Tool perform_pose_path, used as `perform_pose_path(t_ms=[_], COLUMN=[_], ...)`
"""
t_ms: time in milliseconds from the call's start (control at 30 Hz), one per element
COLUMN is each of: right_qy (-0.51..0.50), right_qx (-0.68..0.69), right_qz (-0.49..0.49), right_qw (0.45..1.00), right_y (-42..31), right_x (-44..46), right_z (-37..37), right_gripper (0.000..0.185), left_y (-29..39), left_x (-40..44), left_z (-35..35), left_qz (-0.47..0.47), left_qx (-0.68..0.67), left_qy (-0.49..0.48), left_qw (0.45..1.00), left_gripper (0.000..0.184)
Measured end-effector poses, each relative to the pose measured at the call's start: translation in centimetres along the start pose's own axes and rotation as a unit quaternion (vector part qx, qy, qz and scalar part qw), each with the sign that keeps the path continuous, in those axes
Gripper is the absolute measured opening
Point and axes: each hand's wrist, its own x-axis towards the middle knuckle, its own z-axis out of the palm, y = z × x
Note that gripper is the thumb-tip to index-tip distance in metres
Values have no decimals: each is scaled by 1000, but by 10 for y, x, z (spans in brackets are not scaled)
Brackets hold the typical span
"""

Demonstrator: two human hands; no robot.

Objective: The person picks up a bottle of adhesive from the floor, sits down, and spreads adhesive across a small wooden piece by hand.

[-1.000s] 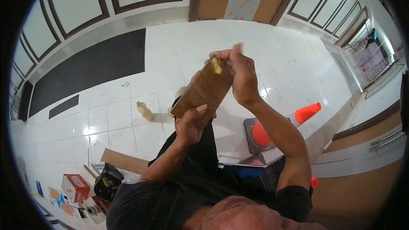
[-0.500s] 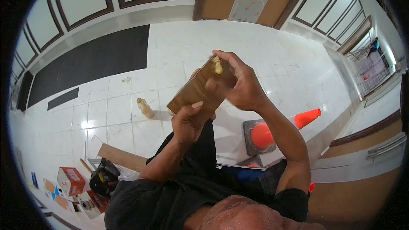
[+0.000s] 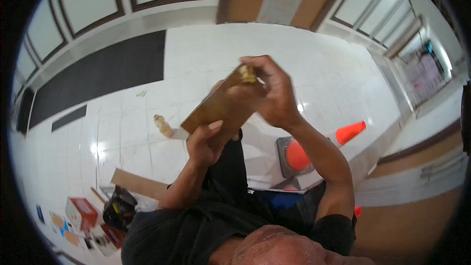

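Fingers hold brown board, long axis slanting toward upper right.

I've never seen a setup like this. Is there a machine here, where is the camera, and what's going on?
No machine: you are looking at a person's two bare hands. The camera is worn on the person's head and looks forward and down, so the arms reach away from you. The left hand holds the lower end of a brown board. The right hand is at the upper end, its thumb blurred across the face, near a yellowish lump. Below is a white tiled floor. On it are a pale, bottle-shaped thing and, partly behind the right arm, an orange cone.
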Motion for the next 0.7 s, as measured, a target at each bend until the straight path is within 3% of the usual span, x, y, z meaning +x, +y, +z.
perform_pose_path(t_ms=[67, 100, 167, 200, 267, 300, 367, 400, 467, 500, 533, 600, 633, 667, 700], right_qy=[41, 52, 81, 70, 19, 75, 100, 70, 89, 70, 50, 63, 26, -12, 33], right_qx=[-90, 55, 25, 63, 108, 113, 97, 77, 31, -32, -95, -78, -71, -65, -43], right_qz=[-80, -29, -40, -16, 70, 35, 3, 10, -20, -57, -91, -105, -98, -92, -146], right_qw=[992, 997, 996, 995, 992, 990, 990, 995, 995, 995, 990, 989, 992, 994, 988], right_y=[-3, -2, 7, 5, -5, 2, 8, -4, -2, -2, -1, -1, -3, -3, -1], right_x=[1, 2, 2, -1, -4, 2, 3, 2, 2, 4, 3, 0, -3, -4, -5], right_z=[-3, -1, -4, -4, -9, -2, -1, -6, -4, -5, -6, -8, -10, -10, -3], right_gripper=[39, 30, 28, 39, 70, 70, 68, 66, 60, 60, 60, 52, 48, 45, 38], left_y=[-9, -14, -14, -16, -19, -19, -17, -16, -16, -13, -11, -3, -4, -9, -12], left_x=[-5, -6, -6, -1, 3, 5, 6, 5, 5, 4, 4, 0, 6, 6, 6], left_z=[-3, -9, -6, -21, -32, -30, -18, -12, -1, 5, 11, 29, 13, -6, -6], left_qz=[21, 33, 49, 59, 85, 91, 81, 72, 105, 64, 55, -72, -99, -106, -73], left_qx=[-8, -32, -64, 9, 38, 48, 36, 36, 84, -26, -27, -85, -86, -86, 34], left_qy=[21, 17, -6, -76, -115, -134, -56, -67, -179, -269, -275, -189, -88, -91, -76], left_qw=[1000, 999, 997, 995, 989, 986, 994, 994, 975, 961, 959, 976, 987, 987, 994], left_gripper=[55, 54, 51, 51, 60, 64, 74, 74, 82, 89, 89, 98, 97, 97, 92])
